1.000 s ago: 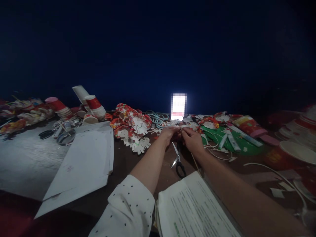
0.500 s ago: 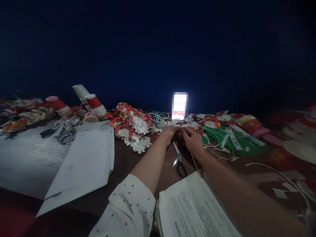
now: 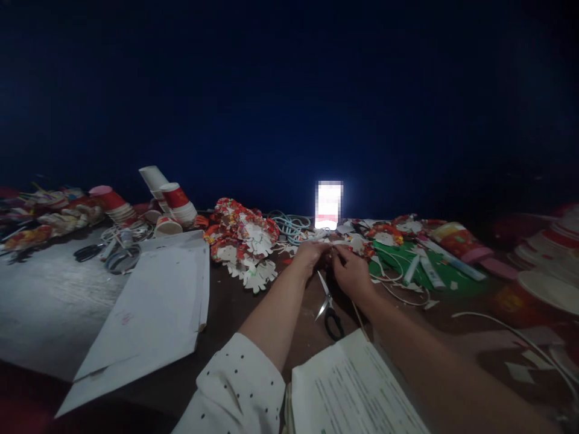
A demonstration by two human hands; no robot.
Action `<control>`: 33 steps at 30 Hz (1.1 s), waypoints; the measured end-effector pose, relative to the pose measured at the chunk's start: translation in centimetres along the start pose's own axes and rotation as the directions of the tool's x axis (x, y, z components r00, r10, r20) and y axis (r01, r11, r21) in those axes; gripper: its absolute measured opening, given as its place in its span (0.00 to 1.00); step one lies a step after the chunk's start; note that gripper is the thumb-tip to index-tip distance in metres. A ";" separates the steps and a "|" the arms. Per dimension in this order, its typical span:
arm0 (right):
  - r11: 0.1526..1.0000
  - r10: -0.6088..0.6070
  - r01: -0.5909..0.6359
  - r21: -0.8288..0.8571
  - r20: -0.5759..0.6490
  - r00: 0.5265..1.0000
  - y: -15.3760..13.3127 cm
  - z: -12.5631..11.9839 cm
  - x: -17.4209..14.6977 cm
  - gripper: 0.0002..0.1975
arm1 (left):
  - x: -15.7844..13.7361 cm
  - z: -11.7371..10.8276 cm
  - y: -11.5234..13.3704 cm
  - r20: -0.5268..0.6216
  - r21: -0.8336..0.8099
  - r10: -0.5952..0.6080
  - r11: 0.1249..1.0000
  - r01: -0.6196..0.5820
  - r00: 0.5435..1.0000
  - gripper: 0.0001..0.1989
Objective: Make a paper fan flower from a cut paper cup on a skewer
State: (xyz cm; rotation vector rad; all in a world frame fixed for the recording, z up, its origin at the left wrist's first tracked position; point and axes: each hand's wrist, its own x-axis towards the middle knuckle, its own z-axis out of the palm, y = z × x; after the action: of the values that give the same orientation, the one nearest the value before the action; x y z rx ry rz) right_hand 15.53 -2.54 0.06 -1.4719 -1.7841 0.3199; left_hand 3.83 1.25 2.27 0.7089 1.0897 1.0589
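My left hand (image 3: 312, 256) and my right hand (image 3: 351, 274) meet over the middle of the table, fingertips pinched close together. Whatever lies between the fingers is too small and dark to name. A thin pale cord (image 3: 356, 313) runs down from under my right hand toward an open book (image 3: 353, 386) with printed pages. Just below the hands lies a pair of scissors (image 3: 332, 316) with black handles, its blades spread apart. Flower-shaped paper cutouts (image 3: 257, 274), white and red, are heaped left of my left hand.
White sheets (image 3: 149, 307) lie at the left, with stacked paper cups (image 3: 176, 202) behind them. A bright screen (image 3: 329, 205) stands at the back. Glue tubes (image 3: 432, 272) rest on a green sheet (image 3: 461, 283) at the right, near a white cable (image 3: 511, 325) and paper scraps.
Everything sits slightly lower in the picture, as the head view has tilted up. My hands stay together, with a small shift of the fingers.
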 end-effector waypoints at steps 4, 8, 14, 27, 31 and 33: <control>0.996 -0.020 0.025 -0.086 0.065 0.998 -0.3 -0.4 -0.1 0.18 | 0.3 -0.2 -0.3 -0.035 0.080 0.021 0.997 -0.018 0.999 0.13; 0.975 -0.023 0.048 -0.219 0.117 0.993 -0.6 -0.6 -0.1 0.18 | 0.6 -0.3 -0.6 -0.087 0.111 0.052 0.993 -0.043 0.995 0.12; 0.939 0.018 0.035 -0.343 0.148 0.989 -1.1 -0.8 -0.2 0.16 | 0.2 -0.2 -0.1 -0.072 0.094 0.010 0.996 -0.003 0.997 0.11; 0.995 -0.040 0.045 -0.091 0.054 0.998 -0.1 -0.6 0.3 0.20 | 0.3 -1.0 0.0 0.026 -0.073 -0.049 0.996 0.051 0.998 0.08; 0.999 -0.042 0.042 0.003 0.000 0.999 0.0 -0.4 0.3 0.21 | -0.1 -0.7 0.0 0.036 -0.107 -0.060 0.992 0.064 0.998 0.08; 1.000 -0.029 0.029 -0.001 0.002 1.000 -0.1 -0.4 0.3 0.21 | -0.2 -0.6 -0.1 0.033 -0.113 -0.068 0.991 0.071 0.997 0.08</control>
State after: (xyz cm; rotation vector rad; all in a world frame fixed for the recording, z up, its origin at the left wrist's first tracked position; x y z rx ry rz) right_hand 15.78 -2.44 0.50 -1.4457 -1.8058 0.3058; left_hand 3.25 1.06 2.07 0.5898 1.0133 1.0392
